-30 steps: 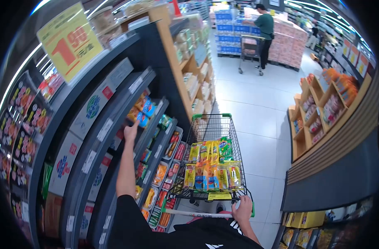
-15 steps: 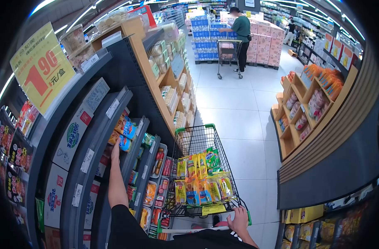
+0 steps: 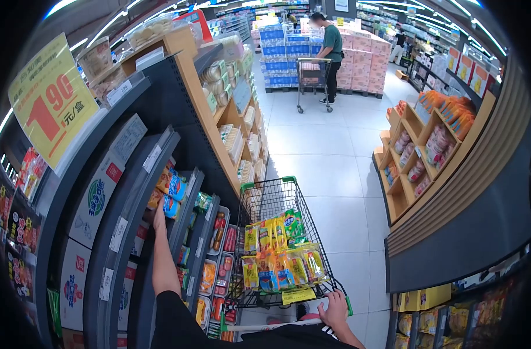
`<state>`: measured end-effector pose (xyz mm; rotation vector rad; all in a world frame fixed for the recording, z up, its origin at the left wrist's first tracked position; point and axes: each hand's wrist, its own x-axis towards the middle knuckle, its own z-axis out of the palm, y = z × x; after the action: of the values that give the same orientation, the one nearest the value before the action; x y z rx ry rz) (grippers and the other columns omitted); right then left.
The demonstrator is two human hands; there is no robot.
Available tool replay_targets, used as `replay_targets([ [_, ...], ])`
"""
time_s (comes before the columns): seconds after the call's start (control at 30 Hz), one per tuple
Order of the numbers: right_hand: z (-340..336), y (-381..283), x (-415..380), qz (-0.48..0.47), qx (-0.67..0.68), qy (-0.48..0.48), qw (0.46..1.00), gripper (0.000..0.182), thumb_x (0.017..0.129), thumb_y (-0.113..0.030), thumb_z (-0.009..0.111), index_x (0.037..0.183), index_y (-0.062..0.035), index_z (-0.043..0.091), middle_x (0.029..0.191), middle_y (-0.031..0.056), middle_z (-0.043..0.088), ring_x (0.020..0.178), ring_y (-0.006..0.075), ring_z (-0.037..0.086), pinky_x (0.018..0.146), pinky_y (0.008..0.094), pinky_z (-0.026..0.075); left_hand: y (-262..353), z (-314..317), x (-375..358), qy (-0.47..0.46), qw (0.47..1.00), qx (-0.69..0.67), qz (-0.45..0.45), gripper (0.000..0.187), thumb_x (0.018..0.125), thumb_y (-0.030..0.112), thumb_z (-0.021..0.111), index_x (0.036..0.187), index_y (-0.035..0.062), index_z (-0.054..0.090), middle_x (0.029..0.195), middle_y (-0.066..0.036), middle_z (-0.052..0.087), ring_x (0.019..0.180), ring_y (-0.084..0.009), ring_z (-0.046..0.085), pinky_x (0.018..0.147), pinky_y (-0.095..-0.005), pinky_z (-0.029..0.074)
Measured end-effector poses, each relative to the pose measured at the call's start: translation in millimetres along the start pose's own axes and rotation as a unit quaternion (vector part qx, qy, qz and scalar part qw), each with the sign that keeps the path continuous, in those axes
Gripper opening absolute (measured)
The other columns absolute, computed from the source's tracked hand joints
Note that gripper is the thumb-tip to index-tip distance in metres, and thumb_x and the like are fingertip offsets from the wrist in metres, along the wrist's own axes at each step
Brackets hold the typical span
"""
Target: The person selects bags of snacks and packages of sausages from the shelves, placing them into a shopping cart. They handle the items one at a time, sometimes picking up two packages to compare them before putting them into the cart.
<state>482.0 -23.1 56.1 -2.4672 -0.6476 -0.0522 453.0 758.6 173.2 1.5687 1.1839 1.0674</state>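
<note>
My left hand [image 3: 159,216] reaches into the shelf on the left, against blue-and-orange snack packets [image 3: 171,187]. Its fingers are mostly hidden beside the lower packet, so I cannot tell whether they grip it. My right hand [image 3: 335,310] is curled over the right end of the shopping cart's handle [image 3: 274,327]. In front of me stands the cart [image 3: 269,194], a black wire basket with green corners. Yellow, blue and green food packets [image 3: 284,269] lie in rows inside it.
Dark tiered shelving [image 3: 121,174] with boxes and price labels lines the left side. A wooden display [image 3: 419,152] of packaged food stands right. Farther down the tiled aisle, a person in a green shirt [image 3: 332,46] stands with another cart [image 3: 313,75], beside stacked blue and pink packs.
My view has shifted slightly. My left hand stays at the packets and my right hand on the cart handle. The person ahead has lowered an outstretched arm toward their cart.
</note>
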Motion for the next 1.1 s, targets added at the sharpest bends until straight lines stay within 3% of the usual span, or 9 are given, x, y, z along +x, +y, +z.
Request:
replay_targets([
  [0.03, 0.0, -1.7, -0.5, 0.004, -0.003, 0.001, 1.000, 0.034, 0.078, -0.018, 0.075, 0.109, -0.0060, 0.068, 0.114, 0.0152, 0.066, 0.126, 0.0389, 0.057, 0.103, 0.0484, 0.050, 11.5, -2.1, -7.4, 0.009, 0.999, 0.039, -0.016, 0.079, 0.090, 0.048, 0.082, 0.146, -0.0019, 0.058, 0.146, -0.010, 0.063, 0.127, -0.0209, 0.062, 0.108, -0.0367, 0.048],
  [0.17, -2.4, -2.7, -0.8, 0.004, 0.001, -0.004, 1.000, 0.035, 0.078, -0.019, 0.075, 0.109, -0.0055, 0.068, 0.113, 0.0154, 0.067, 0.125, 0.0381, 0.058, 0.104, 0.0474, 0.050, 41.6, 5.5, -36.3, -0.014, 0.997, -0.062, -0.036, 0.076, 0.090, 0.044, 0.082, 0.143, -0.0045, 0.059, 0.140, -0.012, 0.067, 0.124, -0.0221, 0.065, 0.105, -0.0367, 0.050],
  [0.37, 3.5, 3.8, -2.0, -0.002, -0.009, 0.004, 1.000, 0.035, 0.078, -0.021, 0.074, 0.110, -0.0062, 0.069, 0.113, 0.0147, 0.069, 0.127, 0.0375, 0.058, 0.104, 0.0470, 0.051, -33.5, 10.3, 35.1, 0.057, 0.997, -0.045, 0.039, 0.070, 0.085, 0.033, 0.088, 0.135, -0.0088, 0.062, 0.133, -0.018, 0.070, 0.109, -0.0259, 0.072, 0.091, -0.0372, 0.058],
  [0.47, 2.9, 3.5, -3.8, 0.005, -0.004, -0.003, 1.000, 0.035, 0.080, -0.021, 0.073, 0.111, -0.0063, 0.069, 0.115, 0.0143, 0.068, 0.129, 0.0378, 0.057, 0.105, 0.0476, 0.050, 2.1, 11.1, 1.3, 0.096, 0.993, -0.043, 0.052, 0.068, 0.085, 0.026, 0.087, 0.132, -0.0123, 0.058, 0.130, -0.020, 0.070, 0.111, -0.0251, 0.072, 0.092, -0.0365, 0.059],
  [0.63, -8.8, -7.1, -2.6, 0.023, 0.009, -0.014, 1.000, 0.035, 0.083, -0.022, 0.071, 0.114, -0.0061, 0.070, 0.117, 0.0141, 0.069, 0.131, 0.0372, 0.056, 0.107, 0.0485, 0.049, 35.7, 0.8, -41.6, 0.143, 0.984, 0.018, 0.106, 0.062, 0.088, 0.026, 0.084, 0.132, -0.0111, 0.061, 0.129, -0.019, 0.071, 0.110, -0.0232, 0.072, 0.093, -0.0360, 0.059],
  [0.77, -3.6, -1.0, -4.6, 0.018, -0.005, -0.005, 1.000, 0.038, 0.081, -0.024, 0.074, 0.114, -0.0062, 0.070, 0.119, 0.0171, 0.069, 0.130, 0.0377, 0.058, 0.105, 0.0485, 0.051, 44.9, -15.7, -61.5, 0.072, 0.997, -0.033, -0.022, 0.062, 0.091, 0.031, 0.081, 0.135, -0.0089, 0.063, 0.132, -0.017, 0.070, 0.110, -0.0222, 0.071, 0.093, -0.0352, 0.058],
  [0.83, 0.9, 1.3, -5.5, 0.018, -0.012, 0.002, 1.000, 0.037, 0.082, -0.024, 0.072, 0.115, -0.0062, 0.070, 0.117, 0.0147, 0.069, 0.131, 0.0372, 0.057, 0.105, 0.0497, 0.050, 58.8, -15.2, -75.5, 0.056, 0.998, -0.036, -0.001, 0.066, 0.092, 0.034, 0.081, 0.139, -0.0081, 0.061, 0.136, -0.016, 0.068, 0.112, -0.0222, 0.070, 0.094, -0.0351, 0.058],
  [0.93, 1.6, 3.0, -5.5, 0.014, -0.013, -0.002, 1.000, 0.040, 0.080, -0.025, 0.075, 0.116, -0.0065, 0.070, 0.122, 0.0194, 0.068, 0.130, 0.0375, 0.058, 0.105, 0.0488, 0.052, 70.7, -15.7, -78.4, -0.015, 0.994, -0.108, -0.023, 0.073, 0.092, 0.040, 0.082, 0.142, -0.0065, 0.058, 0.141, -0.015, 0.064, 0.115, -0.0221, 0.069, 0.095, -0.0359, 0.057],
  [1.1, -5.5, -1.6, -4.6, 0.040, -0.005, -0.029, 0.999, 0.040, 0.081, -0.026, 0.075, 0.116, -0.0075, 0.070, 0.126, 0.0201, 0.067, 0.131, 0.0367, 0.058, 0.104, 0.0483, 0.052, -10.7, -8.4, 4.9, -0.039, 0.989, -0.114, -0.084, 0.077, 0.091, 0.050, 0.079, 0.144, -0.0012, 0.059, 0.138, -0.012, 0.066, 0.118, -0.0213, 0.067, 0.099, -0.0356, 0.055],
])
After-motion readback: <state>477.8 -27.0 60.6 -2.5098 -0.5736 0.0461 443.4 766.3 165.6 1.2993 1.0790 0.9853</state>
